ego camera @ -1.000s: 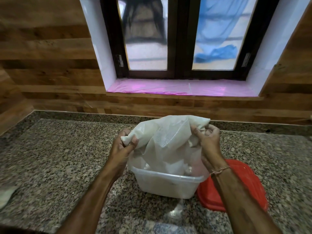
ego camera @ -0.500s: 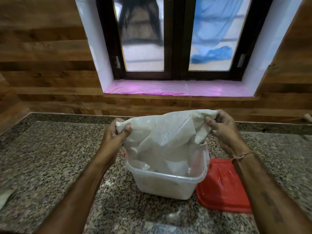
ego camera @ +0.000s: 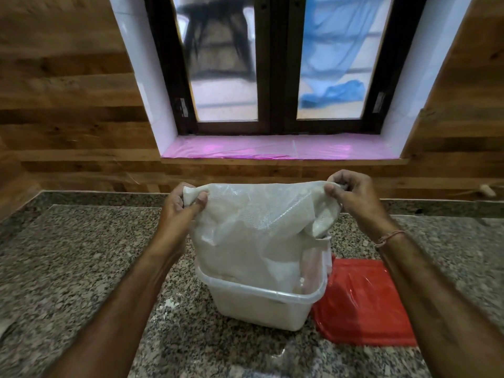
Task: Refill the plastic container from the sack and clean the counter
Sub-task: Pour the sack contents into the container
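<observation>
A white woven sack (ego camera: pixel 256 233) hangs upside down with its lower end inside a clear plastic container (ego camera: pixel 261 304) on the granite counter (ego camera: pixel 81 268). My left hand (ego camera: pixel 182 208) grips the sack's upper left corner. My right hand (ego camera: pixel 351 195) pinches its upper right corner. The sack is stretched between both hands above the container. What lies inside the container is hidden by the sack and the cloudy wall. A few white specks (ego camera: pixel 170 302) lie on the counter left of the container.
A red lid (ego camera: pixel 365 304) lies flat to the right of the container, touching it. A pale object (ego camera: pixel 5 326) shows at the left edge. A wooden wall and a window with a pink-lined sill (ego camera: pixel 272 150) stand behind the counter.
Both hands have lifted the sack's top corners higher and pulled them apart, so the sack now hangs taller and more stretched above the container.
</observation>
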`<act>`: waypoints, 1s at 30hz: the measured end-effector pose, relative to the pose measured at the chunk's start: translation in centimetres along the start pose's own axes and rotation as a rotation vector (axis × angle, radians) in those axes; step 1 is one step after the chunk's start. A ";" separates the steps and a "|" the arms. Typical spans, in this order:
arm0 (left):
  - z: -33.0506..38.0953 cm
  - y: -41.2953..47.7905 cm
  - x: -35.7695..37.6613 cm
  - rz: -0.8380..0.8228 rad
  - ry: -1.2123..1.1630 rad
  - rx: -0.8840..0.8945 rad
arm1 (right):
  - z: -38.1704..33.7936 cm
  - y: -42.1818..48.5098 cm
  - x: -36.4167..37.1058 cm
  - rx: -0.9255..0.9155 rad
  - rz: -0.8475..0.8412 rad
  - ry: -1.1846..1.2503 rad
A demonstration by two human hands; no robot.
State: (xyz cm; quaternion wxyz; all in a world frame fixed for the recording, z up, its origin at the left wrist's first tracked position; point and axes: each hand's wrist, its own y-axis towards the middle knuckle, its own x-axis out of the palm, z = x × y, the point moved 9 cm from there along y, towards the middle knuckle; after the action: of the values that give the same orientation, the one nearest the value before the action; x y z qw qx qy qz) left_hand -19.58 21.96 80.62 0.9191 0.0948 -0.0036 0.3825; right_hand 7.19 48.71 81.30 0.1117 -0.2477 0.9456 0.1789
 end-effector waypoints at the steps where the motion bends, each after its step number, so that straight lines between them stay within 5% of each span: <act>1: -0.2 0.1 -0.2 0.014 -0.021 -0.018 | -0.2 0.0 0.0 -0.009 0.006 -0.013; 10: -2.6 -0.5 -2.1 0.166 -0.041 -0.167 | -1.3 -1.1 0.0 -0.049 0.006 -0.046; 14: 1.6 -0.1 -1.0 0.164 0.615 0.098 | -2.0 -1.5 0.6 -0.081 -0.041 -0.042; 17: 3.7 -0.2 5.2 -0.064 0.956 0.289 | -2.8 -2.0 2.0 -0.122 -0.050 -0.053; 20: 3.0 -0.7 10.0 -0.217 0.974 0.305 | -3.0 -2.3 2.8 -0.127 -0.042 -0.007; 25: 2.0 -0.1 10.5 -0.129 0.853 0.339 | -2.7 -2.7 2.3 -0.091 0.000 0.107; 27: 1.8 0.5 9.4 -0.097 0.729 0.303 | -1.4 -3.7 2.5 -0.014 -0.092 0.258; 30: 2.0 1.1 7.5 -0.038 0.618 0.259 | 1.9 -5.9 3.9 0.066 -0.268 0.141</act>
State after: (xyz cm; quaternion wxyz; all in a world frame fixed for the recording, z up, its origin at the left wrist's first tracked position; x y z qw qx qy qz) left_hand -14.89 27.67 83.37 0.8640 0.0905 0.3256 0.3732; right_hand 7.13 42.98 76.77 0.0761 -0.3799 0.9149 0.1134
